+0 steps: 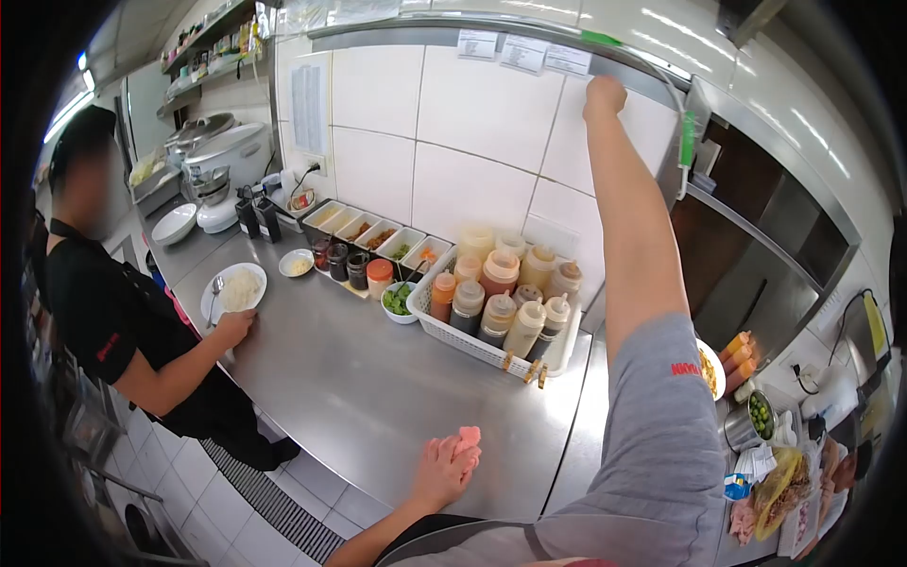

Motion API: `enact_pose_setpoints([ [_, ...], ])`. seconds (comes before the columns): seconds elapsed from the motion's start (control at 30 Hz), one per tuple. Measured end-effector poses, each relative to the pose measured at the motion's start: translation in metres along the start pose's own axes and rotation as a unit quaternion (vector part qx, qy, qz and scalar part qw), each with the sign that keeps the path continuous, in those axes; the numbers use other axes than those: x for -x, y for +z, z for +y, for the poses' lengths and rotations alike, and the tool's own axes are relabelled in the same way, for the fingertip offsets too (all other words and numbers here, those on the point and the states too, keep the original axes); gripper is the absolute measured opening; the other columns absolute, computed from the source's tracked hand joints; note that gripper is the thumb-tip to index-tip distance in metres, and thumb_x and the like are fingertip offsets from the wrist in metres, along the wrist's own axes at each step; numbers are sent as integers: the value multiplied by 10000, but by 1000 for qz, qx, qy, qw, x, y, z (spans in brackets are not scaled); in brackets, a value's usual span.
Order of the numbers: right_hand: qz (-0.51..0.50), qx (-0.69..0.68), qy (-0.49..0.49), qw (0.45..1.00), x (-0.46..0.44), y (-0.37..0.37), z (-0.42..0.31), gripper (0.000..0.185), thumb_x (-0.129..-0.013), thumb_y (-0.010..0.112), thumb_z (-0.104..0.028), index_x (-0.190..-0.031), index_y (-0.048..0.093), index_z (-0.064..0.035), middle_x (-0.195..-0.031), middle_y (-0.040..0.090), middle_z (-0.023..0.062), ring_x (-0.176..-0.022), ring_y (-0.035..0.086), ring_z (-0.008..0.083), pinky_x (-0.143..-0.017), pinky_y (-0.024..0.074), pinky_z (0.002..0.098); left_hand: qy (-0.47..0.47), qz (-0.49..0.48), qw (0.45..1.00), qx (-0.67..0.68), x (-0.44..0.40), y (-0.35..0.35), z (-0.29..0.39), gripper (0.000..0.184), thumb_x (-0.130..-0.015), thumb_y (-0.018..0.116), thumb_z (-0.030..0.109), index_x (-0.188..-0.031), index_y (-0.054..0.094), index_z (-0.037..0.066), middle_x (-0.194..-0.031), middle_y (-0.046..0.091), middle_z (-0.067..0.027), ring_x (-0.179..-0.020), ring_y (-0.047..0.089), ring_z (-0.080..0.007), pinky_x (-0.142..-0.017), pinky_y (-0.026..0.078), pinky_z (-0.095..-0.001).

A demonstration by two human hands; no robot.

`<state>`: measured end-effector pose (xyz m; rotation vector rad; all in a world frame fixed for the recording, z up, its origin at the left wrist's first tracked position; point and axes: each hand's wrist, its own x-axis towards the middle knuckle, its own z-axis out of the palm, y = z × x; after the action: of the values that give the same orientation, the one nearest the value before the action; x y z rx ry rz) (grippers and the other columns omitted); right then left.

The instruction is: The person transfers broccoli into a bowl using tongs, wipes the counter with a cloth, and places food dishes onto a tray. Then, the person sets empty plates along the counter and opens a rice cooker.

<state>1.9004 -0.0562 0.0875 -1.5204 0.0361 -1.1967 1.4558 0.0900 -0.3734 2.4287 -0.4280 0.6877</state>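
Observation:
Low at the front edge of the steel counter [350, 378], my left hand [444, 477] is closed around a crumpled pink cloth [469, 438], part of which pokes out past the fingers. My right arm stretches far up to the wall. There, my right hand [606, 96] is closed at the metal rail [642, 83], just beside a printed paper slip [568, 60]. What its fingers hold, if anything, is hidden. Between the hands stands a white basket [472, 346] with several sauce squeeze bottles [497, 317].
A co-worker in black [104, 283] stands at the left, one hand by a plate of rice [238, 291]. Along the wall are topping trays [373, 236], small jars [357, 269] and a bowl of green leaves [399, 302]. Metal shelving [775, 236] rises at the right.

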Motion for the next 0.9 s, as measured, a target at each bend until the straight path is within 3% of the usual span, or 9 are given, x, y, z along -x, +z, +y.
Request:
enact_pose_setpoints([
  [0.13,13,-82,52,995,-20,49,9,298,-737,585,-219,-843,591,59,-861,604,142,-797,577,228,-634,466,336,-3,3,1000,14,-4,-5,1,259,-720,589,165,-977,565,166,-1088,409,-106,-934,416,-310,-799,377,-415],
  [0.2,-111,-153,176,966,-4,29,-21,306,-739,584,-220,-867,570,57,-855,587,138,-751,568,227,-623,465,339,-15,-3,1000,16,-7,-4,2,253,-728,586,167,-980,564,159,-1081,411,-109,-929,415,-310,-795,375,-414],
  [0.33,-251,-57,9,966,16,-1,38,244,-738,567,-109,-940,532,24,-850,555,123,-671,546,212,-580,478,341,-3,0,1000,25,-3,6,0,230,-753,571,168,-980,558,135,-1059,417,-120,-929,412,-310,-789,368,-414],
  [0.37,-215,-263,88,936,70,-46,29,169,-746,539,-65,-894,535,16,-818,550,116,-640,533,203,-564,493,332,18,-15,999,38,-3,4,2,230,-753,571,168,-980,558,135,-1059,417,-120,-929,412,-310,-789,368,-414],
  [0.47,-134,-278,131,942,135,-180,72,360,-756,500,-22,-1106,419,-39,-975,508,118,-788,558,221,-547,501,324,39,9,998,42,-5,-1,5,218,-767,556,164,-980,556,118,-1051,421,-125,-943,408,-313,-787,360,-424],
  [0.6,257,-171,234,922,154,-356,188,430,-778,475,21,-1170,338,-91,-1024,495,125,-821,574,253,-607,534,324,53,18,998,20,-1,1,6,224,-770,546,162,-985,550,100,-1065,425,-140,-964,407,-322,-820,345,-441],
  [0.7,308,-148,369,864,182,-480,243,261,-860,361,-109,-1092,473,-67,-956,580,147,-759,614,308,-590,545,361,52,1,999,4,-2,6,6,232,-781,525,175,-998,545,95,-1069,432,-154,-973,410,-328,-839,337,-445],
  [0.77,324,42,428,843,191,-550,287,217,-839,396,-102,-931,572,-15,-869,618,161,-681,628,296,-511,539,386,54,-44,998,-5,6,9,2,238,-788,512,184,-1007,542,94,-1069,435,-161,-978,411,-332,-848,334,-444],
  [0.9,295,-49,410,862,245,-599,264,129,-758,542,-69,-859,537,12,-876,559,138,-652,589,250,-525,541,347,54,-60,997,-15,8,17,6,257,-809,471,216,-1027,536,97,-1085,444,-171,-982,414,-350,-846,338,-437],
])
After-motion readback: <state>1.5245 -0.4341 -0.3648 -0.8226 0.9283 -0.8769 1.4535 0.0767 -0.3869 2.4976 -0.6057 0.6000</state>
